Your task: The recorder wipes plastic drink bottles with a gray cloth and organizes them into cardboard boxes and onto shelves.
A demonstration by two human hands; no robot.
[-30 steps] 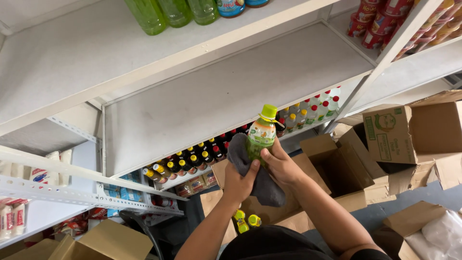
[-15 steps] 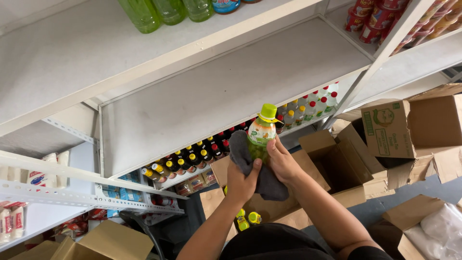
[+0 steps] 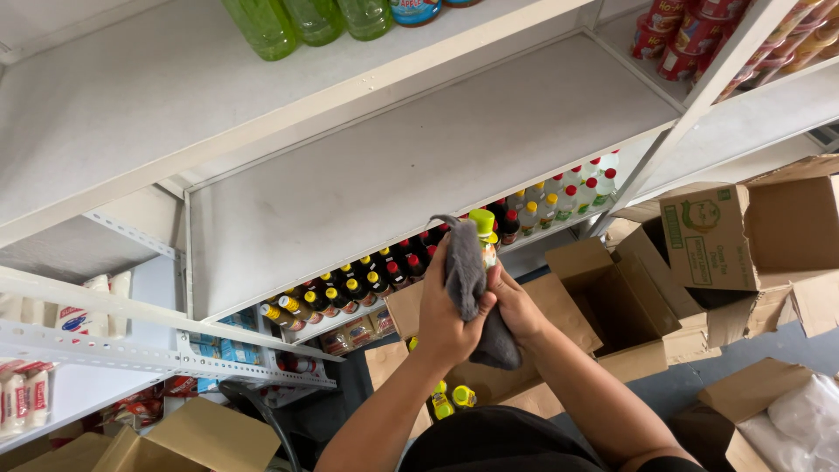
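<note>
1. Between both hands, the green-capped bottle (image 3: 483,234) is up in front of the white shelf (image 3: 419,166), wrapped in a grey cloth (image 3: 468,280).
2. Left hand (image 3: 447,315) clamps the cloth around it; right hand (image 3: 517,306) grips from the other side.
3. Just below the grip: an open cardboard box (image 3: 603,297); behind it, rows of dark sauce bottles (image 3: 350,284).

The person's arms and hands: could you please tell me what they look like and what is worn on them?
Both forearms are bare, with no sleeves reaching them. The left hand and right hand wear no gloves, and no rings, watch or bracelets show. A dark top shows only at the bottom of the view, near the body.
</note>
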